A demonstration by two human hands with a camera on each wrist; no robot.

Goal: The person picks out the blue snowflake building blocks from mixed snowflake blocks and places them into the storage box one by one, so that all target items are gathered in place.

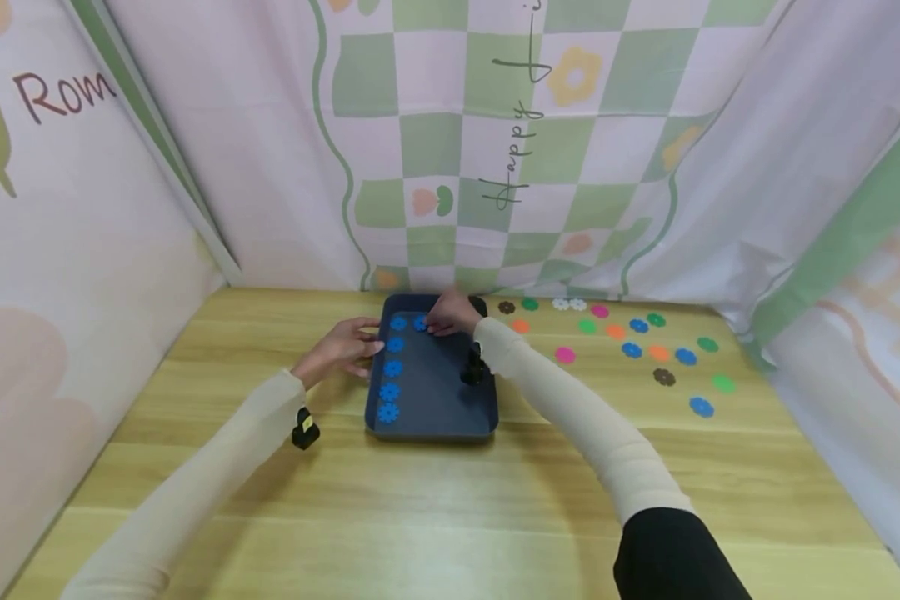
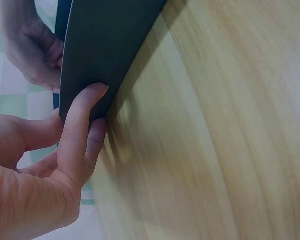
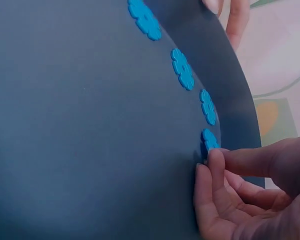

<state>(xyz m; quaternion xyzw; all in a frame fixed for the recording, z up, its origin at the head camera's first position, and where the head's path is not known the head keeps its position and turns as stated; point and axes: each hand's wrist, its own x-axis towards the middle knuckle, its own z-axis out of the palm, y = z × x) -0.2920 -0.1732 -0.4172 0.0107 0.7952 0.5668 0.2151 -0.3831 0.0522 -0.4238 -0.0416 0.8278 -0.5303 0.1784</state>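
Note:
A dark grey tray (image 1: 438, 392) lies on the wooden table, its walls raised. Along its left side runs a column of several blue flower-shaped discs (image 1: 393, 367), flat on the tray floor. At the far end, my right hand (image 1: 453, 314) pinches another blue flower-shaped disc (image 3: 209, 139) between thumb and index finger, close to the tray floor. My left hand (image 1: 342, 344) holds the tray's left wall. In the left wrist view, fingers (image 2: 75, 130) lie against the outer wall, with the thumb at the rim.
Right of the tray, several flower-shaped discs are scattered on the table (image 1: 570, 492): blue (image 1: 686, 357), green (image 1: 707, 344), orange (image 1: 658, 353), pink (image 1: 565, 355), brown (image 1: 664, 377) and white (image 1: 561, 304). A printed curtain (image 1: 435, 146) hangs behind the table.

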